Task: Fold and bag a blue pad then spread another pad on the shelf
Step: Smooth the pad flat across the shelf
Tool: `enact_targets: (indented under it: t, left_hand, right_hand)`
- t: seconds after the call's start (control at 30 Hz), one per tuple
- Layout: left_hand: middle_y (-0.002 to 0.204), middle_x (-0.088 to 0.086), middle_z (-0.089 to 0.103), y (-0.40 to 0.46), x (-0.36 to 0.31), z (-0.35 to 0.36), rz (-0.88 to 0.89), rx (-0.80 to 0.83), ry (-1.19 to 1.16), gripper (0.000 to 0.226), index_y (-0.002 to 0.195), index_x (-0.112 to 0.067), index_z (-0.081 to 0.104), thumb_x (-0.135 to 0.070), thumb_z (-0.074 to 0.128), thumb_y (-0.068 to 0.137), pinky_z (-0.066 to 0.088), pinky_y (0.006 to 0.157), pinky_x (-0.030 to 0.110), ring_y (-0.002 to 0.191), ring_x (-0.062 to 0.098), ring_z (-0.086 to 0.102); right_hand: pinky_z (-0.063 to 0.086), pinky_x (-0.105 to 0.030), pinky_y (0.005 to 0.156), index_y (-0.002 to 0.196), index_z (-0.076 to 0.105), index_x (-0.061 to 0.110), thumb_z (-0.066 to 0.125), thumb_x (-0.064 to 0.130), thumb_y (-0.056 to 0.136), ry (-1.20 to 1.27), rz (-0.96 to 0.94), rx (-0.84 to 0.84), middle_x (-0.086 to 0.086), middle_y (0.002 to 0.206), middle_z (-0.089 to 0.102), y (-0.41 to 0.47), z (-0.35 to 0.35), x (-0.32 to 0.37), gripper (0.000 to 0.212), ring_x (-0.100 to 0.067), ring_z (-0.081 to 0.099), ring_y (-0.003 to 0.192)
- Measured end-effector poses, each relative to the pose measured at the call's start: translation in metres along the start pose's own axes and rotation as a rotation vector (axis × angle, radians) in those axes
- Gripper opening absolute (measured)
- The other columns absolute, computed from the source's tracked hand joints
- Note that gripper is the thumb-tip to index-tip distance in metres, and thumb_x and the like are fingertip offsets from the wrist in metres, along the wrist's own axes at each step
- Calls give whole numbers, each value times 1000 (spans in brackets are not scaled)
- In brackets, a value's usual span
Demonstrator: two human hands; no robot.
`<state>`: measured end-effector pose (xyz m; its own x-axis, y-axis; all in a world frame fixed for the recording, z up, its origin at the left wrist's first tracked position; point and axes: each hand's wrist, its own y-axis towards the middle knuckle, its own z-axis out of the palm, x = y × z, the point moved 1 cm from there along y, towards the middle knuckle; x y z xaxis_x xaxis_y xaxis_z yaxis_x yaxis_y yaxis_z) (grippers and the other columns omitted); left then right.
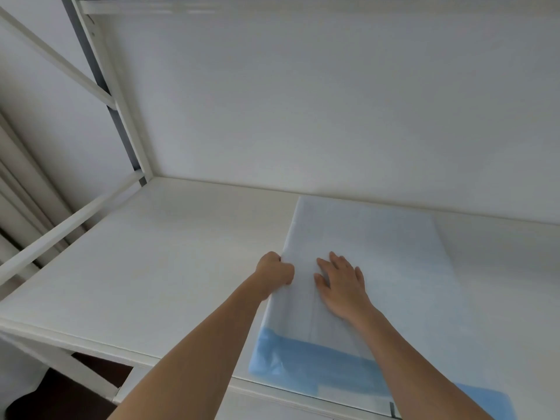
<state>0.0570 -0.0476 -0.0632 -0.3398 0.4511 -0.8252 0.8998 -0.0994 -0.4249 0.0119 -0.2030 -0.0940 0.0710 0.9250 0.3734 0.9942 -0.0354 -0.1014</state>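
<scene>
Left hand (274, 272) grips pad (363, 253) left edge; right hand (341, 281) flat on it, shelf (151, 268) bare leftward

Soft, even light is filling the scene, and nothing is glaring. Faint shadows are lying under the arms. Straight bars are bending near the left edge, and everything is looking a little blurry.

The pad (363, 237) lies on the shelf (151, 262), toward its right side, reaching from near the back edge to over the front edge. The left hand (274, 272) grips its left edge; the right hand (342, 283) rests flat on it, just beside.
</scene>
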Motion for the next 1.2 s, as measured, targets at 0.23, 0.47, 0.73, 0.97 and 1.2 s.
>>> enact_targets:
  t: [0.23, 0.47, 0.73, 0.97, 1.2]
  left_hand:
    - [108, 7, 50, 12, 8, -4, 86, -140, 368, 32, 105, -9, 54, -15, 63, 75, 48, 82, 35, 100, 27, 53]
    - [81, 2, 52, -6, 11, -15, 6, -122, 238, 32, 91, -5, 53, -17, 76, 73, 48, 69, 31, 81, 22, 53]
    - [93, 23, 69, -37, 24, -17, -172, -130, 137, 40, 95, 8, 61, -9, 84, 66, 59, 73, 44, 82, 35, 70]
    - [89, 23, 68, -57, 31, -9, -181, -232, 160, 43, 89, 7, 59, -18, 86, 66, 59, 74, 46, 80, 36, 70]
    - [61, 8, 55, -71, 26, -2, -212, -319, 366, 45, 83, -2, 52, -36, 81, 72, 44, 47, 26, 52, 21, 55]
  right_hand:
    - [12, -34, 119, 147, 31, 18, 36, 31, 101, 96, -3, -31, -7, 158, 16, 6, -19, -16, 48, -21, 13, 146]
    - [13, -41, 119, 145, 33, 18, 35, 29, 99, -109, 138, -109, -10, 156, 20, -3, -35, -32, 47, -28, 11, 146]
    - [24, -43, 112, 123, 51, 13, 45, 20, 89, -190, 427, -251, -13, 135, 41, -46, -68, -73, 36, -32, 31, 128]
    - [38, -40, 93, 123, 43, 7, 49, 17, 87, -60, 648, -243, -17, 128, 39, -91, -91, -121, 38, -34, 33, 124]
    - [46, -32, 78, 116, 54, 3, 55, 26, 87, 277, 717, -150, -14, 112, 61, -110, -84, -154, 38, -35, 60, 102]
